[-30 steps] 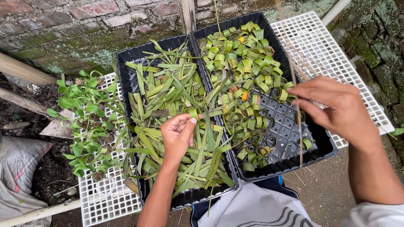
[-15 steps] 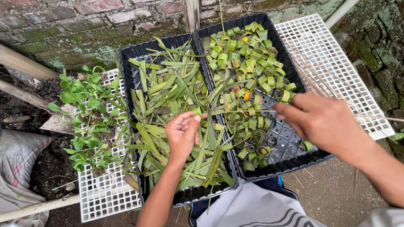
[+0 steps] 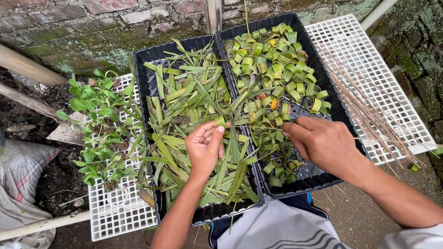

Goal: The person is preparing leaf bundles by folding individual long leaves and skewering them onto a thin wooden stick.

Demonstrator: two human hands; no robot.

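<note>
Left hand: the left hand (image 3: 205, 147) is held above the near middle of the left black tray (image 3: 146, 87), its fingers pinched shut on a small rolled leaf ring (image 3: 221, 121) at the fingertips.
Right hand: the right hand (image 3: 323, 143) is held just right of that tray, over the right black tray (image 3: 339, 113); its fingertips are closed on a thin stick (image 3: 256, 127), which is pointed left at the ring.
Step in hand: the ring is judged to be getting pinned with the stick; whether the tip is already through cannot be told.
Left to do: the left black tray is covered with loose flat leaf strips (image 3: 194, 106), so much raw material is judged unrolled.
Done so far: to the right of the left tray, the right tray is heaped at its far end with finished leaf rings (image 3: 270, 64), while its near cells are seen partly bare; progress is judged roughly midway.
Stick supply: farther right, a bundle of thin sticks (image 3: 369, 106) is laid on a white grid panel (image 3: 360, 50).
Left side: seedlings (image 3: 99, 120) are stood on another white grid panel (image 3: 115, 212) left of the tray.
Beyond: a brick wall (image 3: 92, 27) is seen behind both trays.
</note>
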